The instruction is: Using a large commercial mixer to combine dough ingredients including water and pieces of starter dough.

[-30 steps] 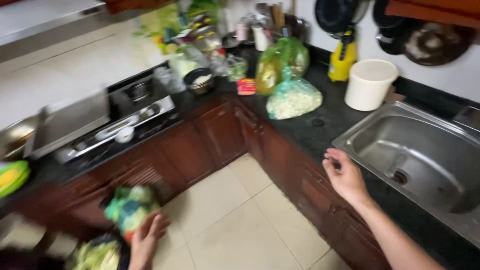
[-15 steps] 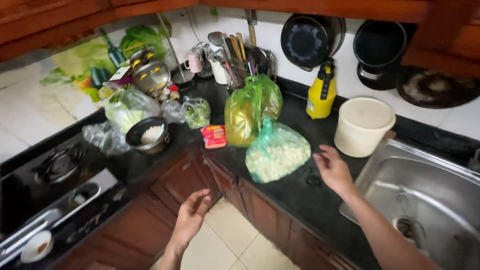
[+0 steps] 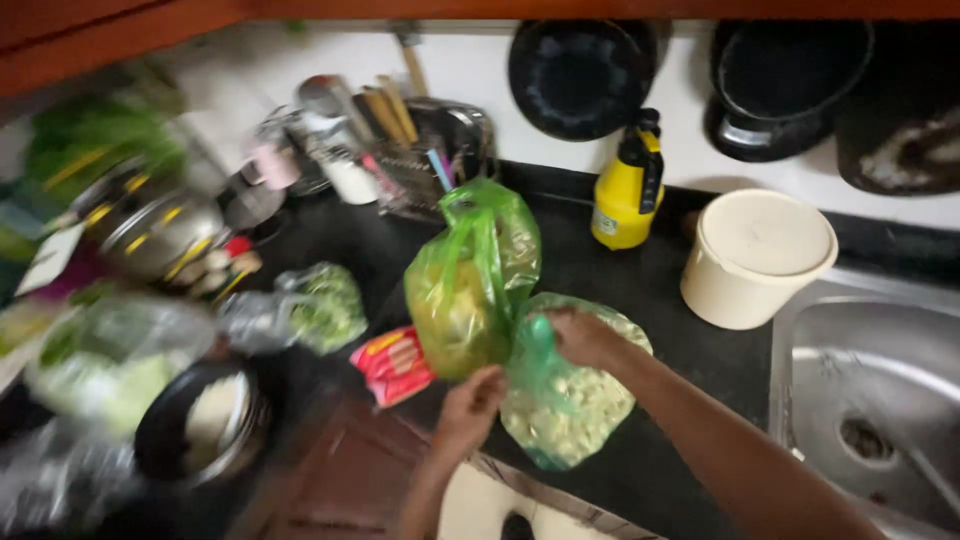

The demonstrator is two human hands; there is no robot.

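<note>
A translucent green bag stands upright on the dark counter, touching a flatter bag of pale pieces

I noted two bags on the counter: the tied bag stood left of the flat bag, touching it. A spray bottle stood behind them; a lidded tub sat right, beside the sink. A packet lay left.

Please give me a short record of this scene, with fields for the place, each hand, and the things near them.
place: dark kitchen counter beside a steel sink
left hand: at the bottom of the tall green bag
right hand: grips the top of the pale bag of white pieces
near: red packet, yellow spray bottle, cream bucket with lid
left side: blurred bowls and bags
</note>
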